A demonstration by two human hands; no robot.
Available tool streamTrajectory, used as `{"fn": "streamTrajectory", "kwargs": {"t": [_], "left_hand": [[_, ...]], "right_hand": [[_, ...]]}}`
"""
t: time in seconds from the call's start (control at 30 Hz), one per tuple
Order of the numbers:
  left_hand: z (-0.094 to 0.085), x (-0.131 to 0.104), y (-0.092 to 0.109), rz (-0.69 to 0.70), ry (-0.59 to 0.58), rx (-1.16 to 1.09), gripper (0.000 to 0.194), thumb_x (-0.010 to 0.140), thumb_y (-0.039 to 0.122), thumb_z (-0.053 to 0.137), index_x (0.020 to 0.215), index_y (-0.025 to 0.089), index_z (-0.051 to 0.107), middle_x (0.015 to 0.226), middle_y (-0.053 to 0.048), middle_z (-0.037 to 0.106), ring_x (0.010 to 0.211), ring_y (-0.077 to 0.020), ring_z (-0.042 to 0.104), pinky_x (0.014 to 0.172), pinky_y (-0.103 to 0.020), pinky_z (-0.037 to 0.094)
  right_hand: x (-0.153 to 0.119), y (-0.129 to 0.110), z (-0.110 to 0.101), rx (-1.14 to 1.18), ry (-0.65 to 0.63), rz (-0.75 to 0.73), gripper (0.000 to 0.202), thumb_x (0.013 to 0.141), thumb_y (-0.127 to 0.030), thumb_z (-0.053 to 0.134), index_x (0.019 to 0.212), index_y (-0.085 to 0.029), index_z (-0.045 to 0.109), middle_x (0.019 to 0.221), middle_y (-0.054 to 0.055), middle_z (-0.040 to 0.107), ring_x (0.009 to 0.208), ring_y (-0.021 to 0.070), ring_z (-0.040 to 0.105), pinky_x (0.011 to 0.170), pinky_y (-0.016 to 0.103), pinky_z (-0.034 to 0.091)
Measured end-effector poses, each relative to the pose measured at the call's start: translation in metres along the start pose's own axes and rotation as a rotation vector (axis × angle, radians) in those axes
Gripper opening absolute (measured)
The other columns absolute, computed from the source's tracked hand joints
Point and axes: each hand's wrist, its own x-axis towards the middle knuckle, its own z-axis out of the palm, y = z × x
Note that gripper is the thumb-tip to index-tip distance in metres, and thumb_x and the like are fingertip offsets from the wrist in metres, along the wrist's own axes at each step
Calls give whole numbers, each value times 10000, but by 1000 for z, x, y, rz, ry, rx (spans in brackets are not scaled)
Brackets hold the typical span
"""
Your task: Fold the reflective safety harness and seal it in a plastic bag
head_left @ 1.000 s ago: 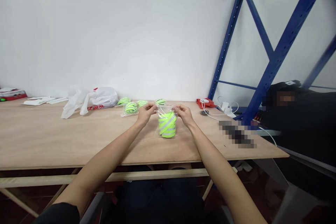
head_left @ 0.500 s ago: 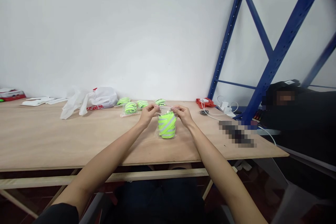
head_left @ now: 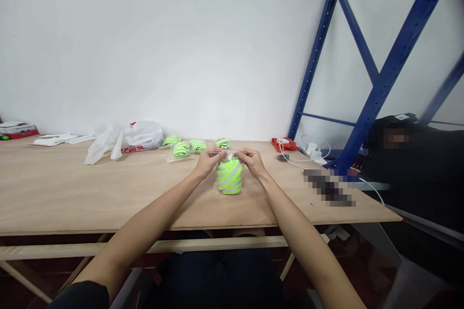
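- Left hand [head_left: 207, 161] pinched on the top edge of a clear bag [head_left: 229, 176], just left of frame centre.
- Right hand [head_left: 252, 161] pinched on the same edge from the other side, fingertips nearly meeting the left's.
- Hard to tell whether the bag's mouth is sealed: fingers cover most of it.
- Inside the bag, a neon-green band [head_left: 229, 178] with silver stripes, rolled up and standing upright on the wooden table [head_left: 90, 193].
- Further back at centre, more green rolls [head_left: 181, 148], some in bags, too small for detail.
- White plastic bag [head_left: 139, 136] crumpled at centre left.
- Pixelated patch at right hiding something on the table edge.
- Person in dark clothing at far right, cut off by the frame.
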Motion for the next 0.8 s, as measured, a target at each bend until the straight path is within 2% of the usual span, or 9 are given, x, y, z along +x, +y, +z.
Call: {"fn": "streamTrajectory", "kwargs": {"t": [0.17, 0.3, 0.5, 0.6, 0.7, 0.8], "left_hand": [[4, -1, 2, 86, 4, 96, 369, 687, 503, 814, 724, 153, 702, 673, -32, 693, 636, -160, 608, 617, -275, 462], [5, -3, 4, 89, -32, 110, 373, 694, 513, 804, 746, 156, 707, 693, -38, 706, 648, -170, 626, 639, -285, 476], [9, -5, 2, 50, -27, 79, 417, 659, 534, 820, 786, 149, 719, 713, -45, 709, 655, -171, 626, 628, -283, 475], [9, -6, 4, 83, -32, 85, 427, 658, 553, 820, 772, 155, 715, 741, -52, 717, 705, -189, 649, 665, -298, 500], [4, -6, 12, 109, -155, 95, 449, 686, 582, 798, 789, 152, 718, 782, -67, 722, 753, -202, 669, 708, -308, 515], [-8, -7, 24, 80, -410, 82, 546, 696, 663, 757, 917, 164, 734, 950, -109, 737, 911, -242, 685, 784, -322, 521]], "right_hand": [[-3, -4, 5, -2, -10, -11, 369, 599, -518, 833, 725, -187, 729, 643, 2, 647, 571, 135, 518, 537, 263, 406], [-4, -7, 6, -53, -11, -24, 410, 596, -553, 832, 720, -181, 711, 661, 15, 665, 597, 150, 546, 545, 262, 415], [-6, -11, 8, -87, -42, -78, 400, 631, -559, 821, 742, -193, 705, 750, 24, 708, 704, 185, 619, 668, 300, 494], [-7, -17, 9, -136, -113, -86, 399, 651, -561, 817, 788, -198, 724, 830, 49, 736, 792, 224, 653, 742, 344, 521], [-15, -29, 7, -250, -158, -161, 375, 710, -554, 786, 809, -197, 725, 843, 69, 738, 808, 247, 663, 750, 374, 527], [-41, -49, 0, -524, -115, -395, 232, 838, -453, 701, 794, -225, 713, 812, 74, 721, 803, 251, 652, 758, 394, 513]]}}
